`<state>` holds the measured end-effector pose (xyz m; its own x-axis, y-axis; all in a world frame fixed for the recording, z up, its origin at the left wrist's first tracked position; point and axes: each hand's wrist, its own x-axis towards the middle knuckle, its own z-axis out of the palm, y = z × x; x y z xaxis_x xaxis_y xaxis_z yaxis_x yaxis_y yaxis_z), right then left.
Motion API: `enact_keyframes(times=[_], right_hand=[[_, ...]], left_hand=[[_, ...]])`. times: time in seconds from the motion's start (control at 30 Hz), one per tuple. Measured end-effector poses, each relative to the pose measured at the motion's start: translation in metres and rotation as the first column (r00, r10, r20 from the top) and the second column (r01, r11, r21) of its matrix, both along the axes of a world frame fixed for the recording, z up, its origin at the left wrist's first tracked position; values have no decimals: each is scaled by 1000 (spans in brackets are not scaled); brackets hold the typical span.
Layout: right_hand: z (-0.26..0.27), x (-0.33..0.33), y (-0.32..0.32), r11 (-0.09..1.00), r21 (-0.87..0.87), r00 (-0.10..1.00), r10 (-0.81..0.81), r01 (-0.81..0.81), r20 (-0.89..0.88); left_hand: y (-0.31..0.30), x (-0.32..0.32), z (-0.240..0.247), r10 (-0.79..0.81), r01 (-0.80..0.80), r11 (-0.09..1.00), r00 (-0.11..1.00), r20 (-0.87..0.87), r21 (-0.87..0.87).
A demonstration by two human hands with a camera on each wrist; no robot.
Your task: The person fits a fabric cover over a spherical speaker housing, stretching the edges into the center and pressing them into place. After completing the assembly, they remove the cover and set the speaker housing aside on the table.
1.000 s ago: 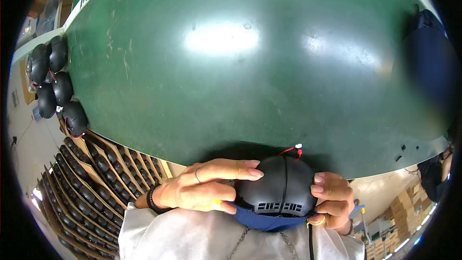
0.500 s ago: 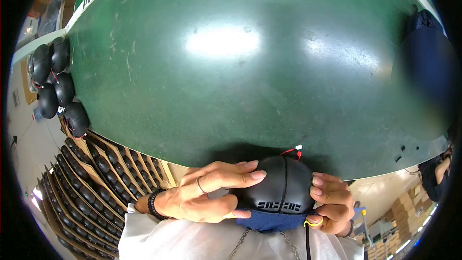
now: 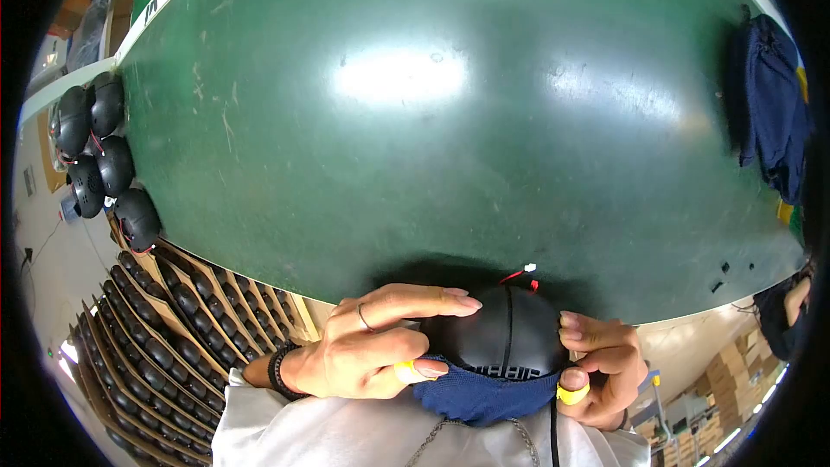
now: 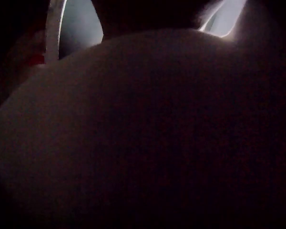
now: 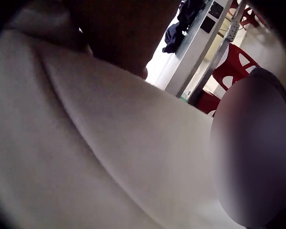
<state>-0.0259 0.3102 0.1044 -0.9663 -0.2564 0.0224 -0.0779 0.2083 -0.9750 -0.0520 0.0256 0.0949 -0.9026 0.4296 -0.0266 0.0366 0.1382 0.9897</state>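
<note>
A black dome-shaped shell (image 3: 536,329) with a centre seam is held at the table's near edge, against the person's front. A navy knit cover (image 3: 484,396) wraps its near side and overlaps part of the slotted vents. The left hand (image 3: 372,342) grips the cover's left edge between thumb and fingers, one finger extended onto the dome. On the other side, the right hand (image 3: 605,367) pinches the cover's right edge, fingertips against the shell. Yellow bands show on both thumbs. Red wires with a white connector (image 3: 530,268) stick out at the far side. Both wrist views hide the fingertips.
Several black shells (image 3: 112,164) stand at the table's left edge. Below them are cardboard dividers (image 3: 164,290) filled with black pieces. Navy cloth (image 3: 769,112) lies at the right edge, near small black bits (image 3: 718,285). Red chairs (image 5: 233,67) appear in the right wrist view.
The navy cover has come up farther over the vents. The left thumb now lies over the cover's rim. The head view has shifted slightly, and the right-edge cloth shows more clearly.
</note>
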Motion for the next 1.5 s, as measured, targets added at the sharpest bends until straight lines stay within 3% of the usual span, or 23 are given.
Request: enact_keyframes(times=[0.13,0.27,0.3,0.4,0.47,0.57,0.67,0.8,0.97,1.03,1.17,1.3,1.37,1.43,1.5], right_hand=[[4,-6,-10,989,111,985,-108,94,133],[-12,-12,-15,984,67,946,-175,163,274],[-15,-15,-16,986,70,948,-167,153,273],[-22,-15,-13,989,60,962,-148,138,230],[-21,-18,-8,971,234,998,-51,42,35],[-18,-18,-4,921,389,1000,0,5,-13],[-18,-22,-6,905,425,1000,15,-16,4],[-17,-27,-8,874,484,998,51,-31,-29],[-16,-28,-6,786,617,987,128,-38,-103],[-15,-26,-7,787,617,973,135,11,-189],[-17,-22,-5,842,539,975,106,16,-194],[-15,-24,0,872,489,979,108,-10,-173],[-21,-22,2,874,486,977,115,-14,-178],[-18,-19,-1,866,501,977,104,4,-188],[-23,-18,-1,878,476,971,69,51,-230]], left_hand=[[4,9,1,40,-40,999,999,34,-13],[7,9,0,100,-98,990,995,18,-99],[8,6,3,171,-135,965,974,150,-225],[9,10,-3,265,-210,945,940,215,-249],[2,8,-6,138,-149,884,989,-57,-442],[-1,3,-5,24,-100,823,990,-142,-559],[0,1,-3,9,-49,790,998,-69,-611],[1,1,-8,-38,-61,757,990,-136,-651],[8,3,-15,-11,-171,777,959,-284,-606],[6,3,-17,-29,-193,795,935,-354,-575],[2,0,-13,-65,-192,806,911,-407,-560],[4,-2,-16,-33,-209,788,925,-379,-579],[2,-3,-20,72,-240,853,934,-350,-464],[0,-2,-13,86,-235,853,944,-319,-466],[-1,3,-5,253,-266,904,964,-83,-333]])
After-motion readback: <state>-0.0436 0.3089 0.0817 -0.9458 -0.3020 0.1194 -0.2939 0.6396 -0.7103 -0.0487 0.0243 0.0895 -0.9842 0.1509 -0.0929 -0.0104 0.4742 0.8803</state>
